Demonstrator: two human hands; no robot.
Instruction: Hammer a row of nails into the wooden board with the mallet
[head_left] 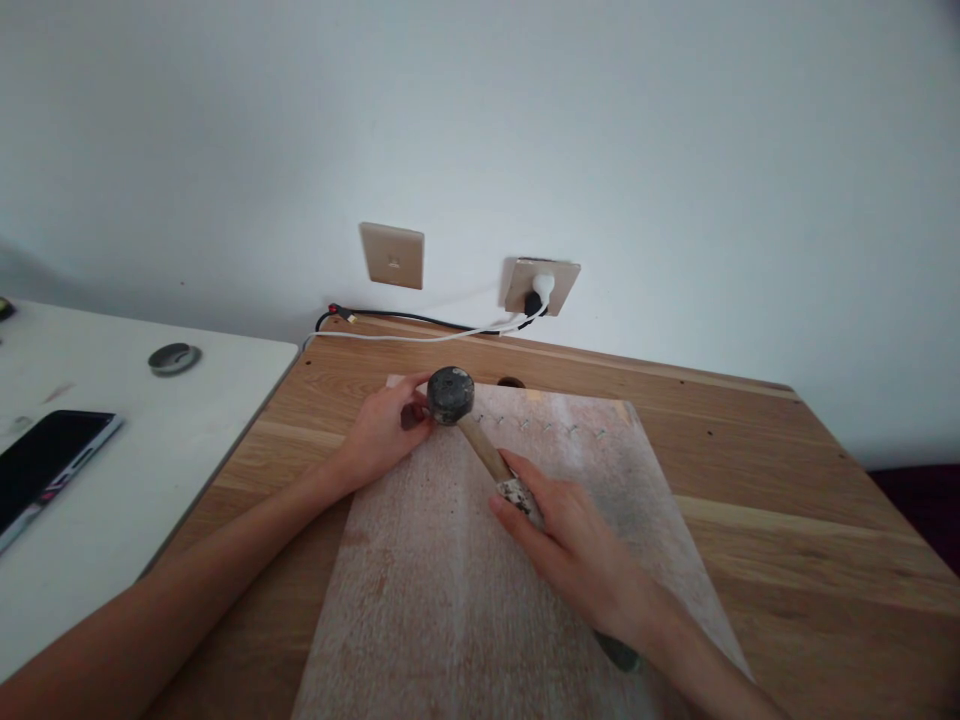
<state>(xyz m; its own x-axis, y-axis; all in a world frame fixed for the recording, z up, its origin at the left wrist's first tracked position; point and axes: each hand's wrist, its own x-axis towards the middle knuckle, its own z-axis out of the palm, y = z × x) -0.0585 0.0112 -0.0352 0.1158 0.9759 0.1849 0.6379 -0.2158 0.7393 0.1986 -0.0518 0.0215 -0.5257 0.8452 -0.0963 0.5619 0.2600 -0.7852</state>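
My right hand [574, 540] grips the handle of a mallet [491, 455] with a black round head, pale wooden shaft and a whitish patch near the fingers. The mallet's head is over the far left part of a worn board [420, 590], beside my left fingertips. My left hand [390, 425] rests at the board's far left corner, thumb and fingers pinched together. What they pinch, if anything, is hidden by the mallet head. To the right of it, a row of several small nails [547, 426] stands up along the board's far edge, some leaning.
The board lies on a wooden tabletop [757, 480]. Cables [420, 338] run along the wall to a socket [559, 270]; a wall plate [392, 255] is further left. On a white table [150, 450] at left lie a phone [52, 460] and a grey tape roll [174, 359].
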